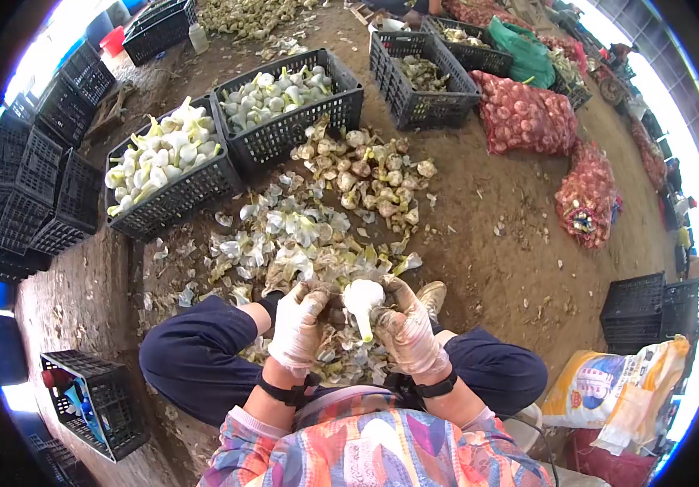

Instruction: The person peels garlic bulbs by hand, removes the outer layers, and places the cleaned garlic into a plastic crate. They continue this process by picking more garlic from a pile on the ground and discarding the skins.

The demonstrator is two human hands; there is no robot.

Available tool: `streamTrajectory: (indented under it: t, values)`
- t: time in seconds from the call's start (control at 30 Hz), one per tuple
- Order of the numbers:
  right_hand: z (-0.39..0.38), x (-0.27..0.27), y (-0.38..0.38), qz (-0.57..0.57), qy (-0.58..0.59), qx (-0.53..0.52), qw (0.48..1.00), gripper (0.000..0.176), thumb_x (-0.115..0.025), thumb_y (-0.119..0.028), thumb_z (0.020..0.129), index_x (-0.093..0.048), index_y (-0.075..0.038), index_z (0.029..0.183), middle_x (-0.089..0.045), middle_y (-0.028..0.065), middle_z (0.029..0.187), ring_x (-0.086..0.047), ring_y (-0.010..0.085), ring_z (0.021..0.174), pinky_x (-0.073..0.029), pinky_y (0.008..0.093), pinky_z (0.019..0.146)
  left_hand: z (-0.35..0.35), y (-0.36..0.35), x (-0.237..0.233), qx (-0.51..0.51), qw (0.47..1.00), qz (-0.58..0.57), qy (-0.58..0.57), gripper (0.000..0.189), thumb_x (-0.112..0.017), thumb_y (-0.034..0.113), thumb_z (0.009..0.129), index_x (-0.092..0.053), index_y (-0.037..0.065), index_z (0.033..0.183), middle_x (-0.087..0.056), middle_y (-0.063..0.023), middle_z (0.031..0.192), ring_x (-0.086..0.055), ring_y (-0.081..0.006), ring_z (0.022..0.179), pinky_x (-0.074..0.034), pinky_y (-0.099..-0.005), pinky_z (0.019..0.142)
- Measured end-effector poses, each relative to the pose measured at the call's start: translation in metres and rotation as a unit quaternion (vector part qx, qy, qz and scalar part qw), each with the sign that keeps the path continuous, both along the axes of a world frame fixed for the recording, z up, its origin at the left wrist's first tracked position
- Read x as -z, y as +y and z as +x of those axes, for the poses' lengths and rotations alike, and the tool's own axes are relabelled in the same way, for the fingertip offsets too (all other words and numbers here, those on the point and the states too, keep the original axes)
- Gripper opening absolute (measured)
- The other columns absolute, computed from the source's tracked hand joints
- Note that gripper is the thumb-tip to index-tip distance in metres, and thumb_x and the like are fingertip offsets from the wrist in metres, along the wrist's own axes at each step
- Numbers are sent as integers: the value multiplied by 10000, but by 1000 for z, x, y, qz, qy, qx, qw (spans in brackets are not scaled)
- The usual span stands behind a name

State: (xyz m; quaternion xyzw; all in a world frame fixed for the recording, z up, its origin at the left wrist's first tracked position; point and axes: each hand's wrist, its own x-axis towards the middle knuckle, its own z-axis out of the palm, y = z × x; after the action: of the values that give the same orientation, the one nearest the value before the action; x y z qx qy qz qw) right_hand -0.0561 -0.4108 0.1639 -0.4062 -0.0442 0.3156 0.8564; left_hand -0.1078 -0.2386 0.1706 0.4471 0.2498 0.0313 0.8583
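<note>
A peeled white garlic bulb (362,299) with a short yellow-green stem pointing toward me is between my hands, over my lap. My right hand (406,329), in a dirty whitish glove, is closed on the bulb's right side. My left hand (297,325), gloved the same way, is curled just left of the bulb, its fingertips pinched together; what they hold, if anything, is hidden. Loose garlic skins (292,231) lie in a heap beyond and below my hands. Past them sits a pile of unpeeled garlic bulbs (374,174).
Two black crates of peeled garlic, left (175,191) and right (292,122), stand ahead. Another crate (438,109) and red net sacks of garlic (525,114) are farther right. Stacked crates (37,174) line the left. A yellow-white sack (609,390) lies at right.
</note>
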Motion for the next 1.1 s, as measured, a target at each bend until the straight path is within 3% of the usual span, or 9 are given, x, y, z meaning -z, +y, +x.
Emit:
streamTrajectory:
  t: [0.23,0.43,0.5,0.53,0.7,0.77,0.83,0.93,1.1]
  values:
    - [2,-1,-5,-99,-153,-8,983,512,-699,-154,882,-474,-48,1329,-561,68,1272,-554,173,1143,-463,311,968,-1,5,1,87,971,223,-2,205,-620,3,867,-627,-36,1068,-679,-75,930,-623,-111,791,-515,-253,724]
    - [5,-13,13,23,82,-27,996,598,-749,-268,847,-469,-57,1332,-544,116,1308,-578,255,1152,-516,380,955,0,5,5,69,991,113,-5,289,-609,48,852,-603,-21,1132,-659,-94,1097,-619,-138,940,-503,-269,811]
    - [6,-7,16,152,138,-31,978,585,-738,-267,855,-472,-64,1334,-561,125,1285,-590,276,1138,-540,420,933,-3,0,7,80,973,9,-217,498,-624,63,860,-473,-14,1329,-537,-125,1322,-542,-179,1168,-452,-311,975]
    - [7,-6,17,119,127,-27,984,575,-713,-267,878,-459,-71,1355,-583,118,1254,-599,258,1121,-544,421,912,-3,2,7,138,973,11,-183,702,-666,58,851,-311,1,1454,-421,-119,1439,-444,-194,1293,-376,-342,1073]
    - [5,-22,17,44,122,-55,990,537,-694,-278,897,-488,-49,1336,-606,92,1214,-609,211,1077,-546,363,837,-1,-6,0,79,987,12,-143,730,-785,103,791,-403,35,1409,-514,-97,1353,-506,-219,1233,-422,-360,1032]
    - [8,-27,9,-176,-48,-10,983,498,-690,-252,906,-512,-25,1312,-626,71,1170,-608,164,1027,-518,311,838,-2,-3,24,56,977,169,-115,717,-800,57,764,-431,37,1378,-548,-79,1296,-542,-212,1172,-443,-355,1004]
    - [10,-30,6,-116,0,-11,993,487,-701,-259,903,-531,-11,1286,-639,50,1125,-597,123,984,-488,278,855,-1,-2,21,40,973,190,-128,729,-838,38,705,-464,34,1330,-569,-84,1251,-561,-212,1132,-453,-351,991]
    - [11,-37,13,-165,-65,-30,984,442,-732,-273,880,-588,-9,1203,-651,28,1092,-595,97,971,-481,249,851,2,-4,2,61,837,513,-183,748,-893,90,587,-539,44,1244,-580,-126,1210,-578,-275,1104,-470,-356,957]
    - [11,-33,13,-160,-29,-48,986,384,-722,-229,888,-600,-20,1186,-655,24,1086,-596,97,979,-481,249,854,0,-4,-5,54,823,542,-163,736,-907,108,556,-572,49,1209,-595,-129,1169,-583,-297,1087,-474,-369,945]
